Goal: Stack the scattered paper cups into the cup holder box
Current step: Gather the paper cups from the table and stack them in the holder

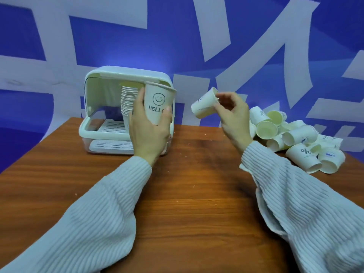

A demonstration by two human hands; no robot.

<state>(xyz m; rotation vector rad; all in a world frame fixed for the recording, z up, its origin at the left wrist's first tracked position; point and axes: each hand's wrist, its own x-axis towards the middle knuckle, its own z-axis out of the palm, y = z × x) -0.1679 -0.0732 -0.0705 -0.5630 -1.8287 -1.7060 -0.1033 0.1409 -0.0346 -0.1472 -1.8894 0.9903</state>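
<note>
My left hand [147, 131] grips an upright paper cup [157, 101] printed with a smiley face and "HELLO", just in front of the open cup holder box [98, 87]. Inside the box stands a tall stack of nested cups [128, 101], right beside the held cup. My right hand [232, 115] pinches the rim of a second paper cup [203, 107], tilted on its side in the air to the right of the box. A pile of scattered paper cups [291, 136] lies on the table's far right.
The brown wooden table [187, 194] carries small white crumbs. The box has a slatted white tray [112, 145] at its base and its lid raised. A blue and white wall stands close behind the table.
</note>
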